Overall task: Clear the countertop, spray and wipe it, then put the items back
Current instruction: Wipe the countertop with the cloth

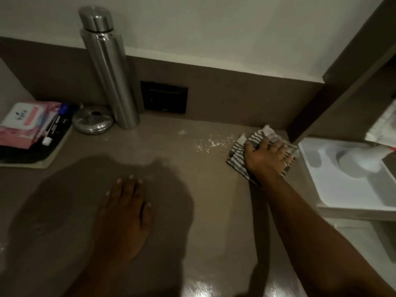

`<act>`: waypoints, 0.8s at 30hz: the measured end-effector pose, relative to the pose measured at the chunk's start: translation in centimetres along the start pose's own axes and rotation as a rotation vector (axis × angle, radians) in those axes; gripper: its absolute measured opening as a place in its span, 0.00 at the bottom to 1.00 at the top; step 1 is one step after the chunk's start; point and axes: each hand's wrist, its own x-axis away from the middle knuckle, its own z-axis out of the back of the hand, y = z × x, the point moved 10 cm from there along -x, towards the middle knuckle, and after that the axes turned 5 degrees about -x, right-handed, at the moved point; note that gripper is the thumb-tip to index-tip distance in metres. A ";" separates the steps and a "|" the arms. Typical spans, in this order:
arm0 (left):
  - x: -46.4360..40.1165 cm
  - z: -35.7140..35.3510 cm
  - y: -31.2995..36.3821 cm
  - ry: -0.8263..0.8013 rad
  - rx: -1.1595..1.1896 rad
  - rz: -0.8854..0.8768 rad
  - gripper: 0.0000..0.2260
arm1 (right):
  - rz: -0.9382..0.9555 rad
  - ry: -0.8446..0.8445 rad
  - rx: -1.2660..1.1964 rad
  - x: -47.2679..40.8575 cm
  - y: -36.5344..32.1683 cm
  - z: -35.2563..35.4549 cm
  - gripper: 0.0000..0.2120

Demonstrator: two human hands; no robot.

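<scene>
Head view: right hand (266,156) flat on striped cloth (239,150) right of steel bottle (109,69), left hand (126,213) spread empty; risk of sweeping white droplets (211,143) off edge.

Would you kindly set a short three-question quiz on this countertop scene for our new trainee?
1. True or false: the right hand presses a striped cloth onto the countertop.
2. Which stands upright by the back wall? A) steel bottle B) glass jar C) mug
3. Fill in: the left hand rests flat, holding ____.

Key
1. True
2. A
3. nothing
</scene>
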 end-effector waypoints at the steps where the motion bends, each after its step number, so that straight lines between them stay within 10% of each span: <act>1: 0.0 0.0 -0.1 -0.004 0.002 0.001 0.27 | 0.040 -0.012 0.001 -0.9 -2.2 -0.4 0.40; 10: 0.0 0.1 0.1 0.000 0.015 0.005 0.26 | 0.063 -0.075 -0.003 0.5 -11.7 -2.9 0.40; 24: -0.3 0.1 0.3 0.026 0.008 0.018 0.28 | 1.276 -0.173 0.093 15.7 -25.5 -6.3 0.30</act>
